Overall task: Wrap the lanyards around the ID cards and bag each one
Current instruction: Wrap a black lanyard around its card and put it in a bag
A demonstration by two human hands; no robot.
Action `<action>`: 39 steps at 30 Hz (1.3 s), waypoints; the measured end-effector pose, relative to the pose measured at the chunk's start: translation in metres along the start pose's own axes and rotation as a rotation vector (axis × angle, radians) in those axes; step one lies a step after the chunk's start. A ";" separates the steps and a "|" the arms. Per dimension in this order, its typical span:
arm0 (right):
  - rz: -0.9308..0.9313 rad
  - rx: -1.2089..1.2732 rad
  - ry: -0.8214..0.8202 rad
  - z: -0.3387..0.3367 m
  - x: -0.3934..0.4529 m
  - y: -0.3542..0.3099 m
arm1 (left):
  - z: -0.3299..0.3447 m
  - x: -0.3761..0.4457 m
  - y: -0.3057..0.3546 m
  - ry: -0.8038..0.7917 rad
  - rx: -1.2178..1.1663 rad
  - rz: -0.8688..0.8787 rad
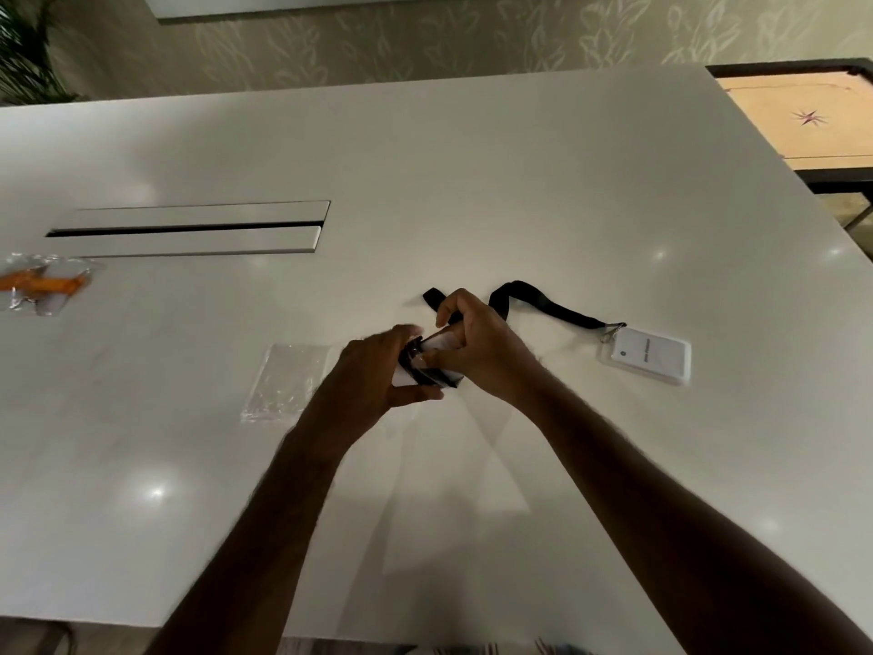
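My left hand (373,371) grips a white ID card (437,343) that has a black lanyard wound around it, held above the middle of the white table (472,182). My right hand (477,352) pinches the card and the black strap from the right; a loose end of strap (431,297) sticks out behind its fingers. A second white ID card (649,356) lies flat to the right, with its black lanyard (543,307) trailing left toward my hands. An empty clear plastic bag (286,387) lies just left of my left hand.
At the far left lies a clear bag holding an orange lanyard (42,283). A long cable slot (189,227) is set into the table behind it. A carrom board (803,120) stands beyond the table's right corner.
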State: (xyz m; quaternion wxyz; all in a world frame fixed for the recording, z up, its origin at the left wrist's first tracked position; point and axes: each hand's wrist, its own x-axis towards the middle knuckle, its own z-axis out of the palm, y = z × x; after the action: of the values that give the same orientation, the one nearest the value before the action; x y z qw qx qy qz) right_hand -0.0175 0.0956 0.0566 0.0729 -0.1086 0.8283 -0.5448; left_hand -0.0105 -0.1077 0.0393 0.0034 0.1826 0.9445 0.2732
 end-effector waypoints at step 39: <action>0.038 -0.042 0.016 0.008 -0.012 -0.007 | -0.008 -0.004 0.006 -0.213 -0.391 -0.041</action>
State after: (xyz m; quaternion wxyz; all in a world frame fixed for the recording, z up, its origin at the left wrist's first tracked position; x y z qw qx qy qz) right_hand -0.0036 0.0885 0.0594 0.0745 -0.0900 0.8420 -0.5267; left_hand -0.0052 -0.1087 0.0493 0.1438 0.1872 0.8713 0.4302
